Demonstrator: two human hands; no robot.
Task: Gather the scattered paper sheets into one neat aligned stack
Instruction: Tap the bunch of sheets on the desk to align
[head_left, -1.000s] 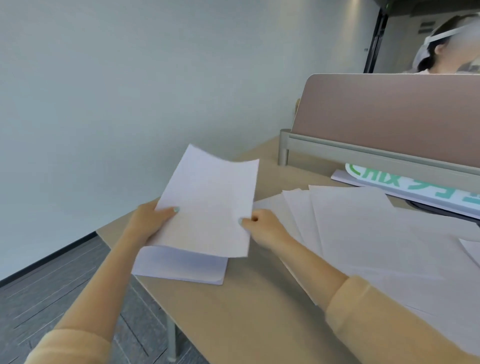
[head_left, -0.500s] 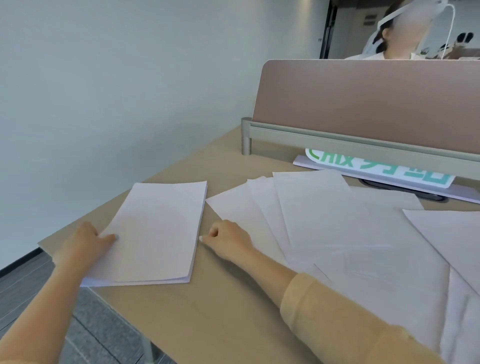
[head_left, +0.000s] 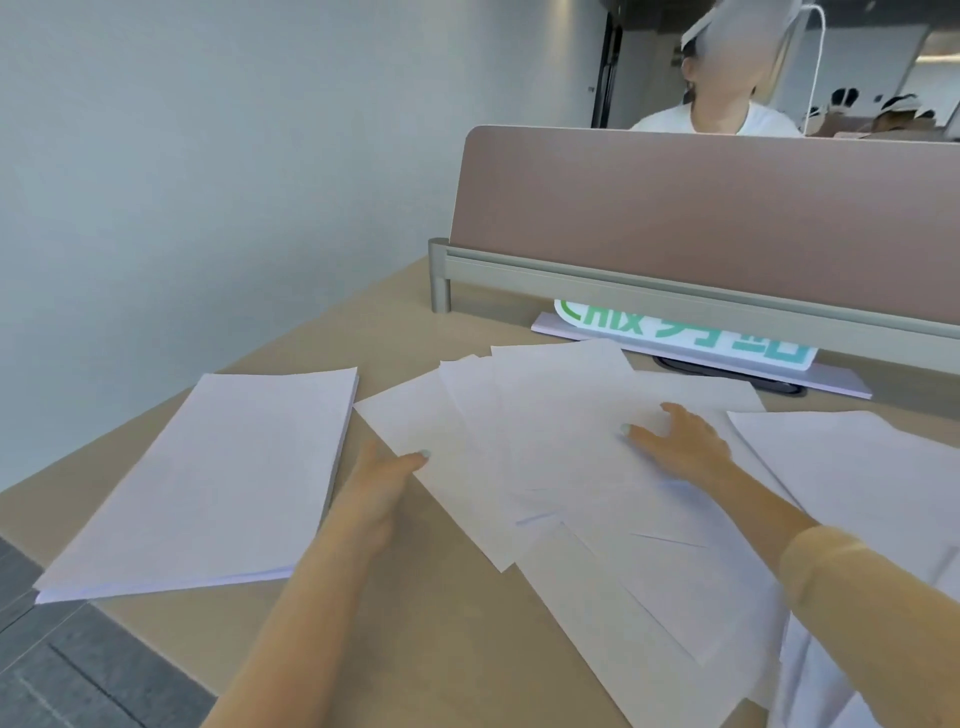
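so i'd call this partway done. the squared-up stack (head_left: 208, 478) sits on the desk (head_left: 441, 623) just outside my left hand (head_left: 382, 486), not touching it, and its edges look pretty well lined up. everything else is a fanned mess of loose sheets (head_left: 561, 467) spread between my two hands and out past my right one. my left hand is flat and relaxed with the thumb on the near edge of the leftmost loose sheet, not gripping anything. my right hand (head_left: 680, 447) is spread wide, fingers pressing down on top of the fan. more sheets (head_left: 857, 467) lie beyond my right fingers. so what's left, i reckon: sweep the fan together, square it, then drop it on the stack.
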